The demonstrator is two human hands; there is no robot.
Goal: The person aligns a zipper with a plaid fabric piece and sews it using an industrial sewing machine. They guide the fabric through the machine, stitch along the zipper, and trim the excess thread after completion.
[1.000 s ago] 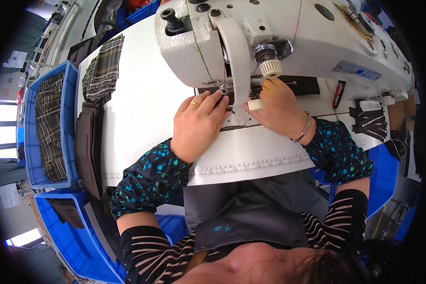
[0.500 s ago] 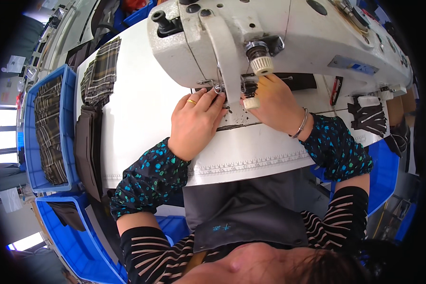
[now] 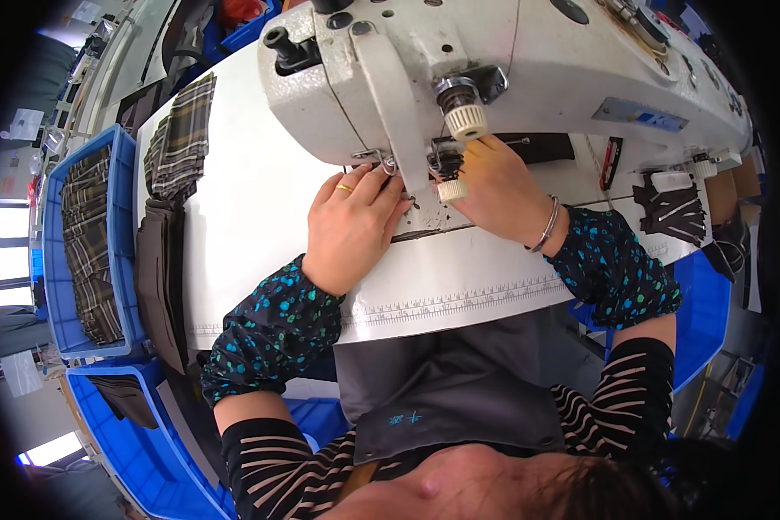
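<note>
My left hand [image 3: 345,227], with a ring on one finger, lies palm down on the white table, fingers stretched toward the needle area of a sewing machine [image 3: 321,113]. Its fingertips reach in under the machine head, where a little dark fabric seems to show beneath them. My right hand [image 3: 504,192], a bracelet at its wrist, is on the other side of the needle area, beside the cream tension knob [image 3: 465,122]. Its fingertips are mostly hidden behind machine parts, so its grip cannot be made out. A dark fabric piece [image 3: 542,148] lies just beyond the right hand.
Plaid fabric [image 3: 179,143] and folded brown pieces [image 3: 162,277] lie at the table's left. Blue bins [image 3: 128,251] stand beyond, one holding plaid pieces. A red-and-black cutter [image 3: 611,163] and dark striped scraps [image 3: 670,208] lie at right. A printed ruler [image 3: 459,302] follows the near edge.
The whole view has shifted slightly, with the machine sitting a little further left. Both hands keep nearly the same places by the needle area.
</note>
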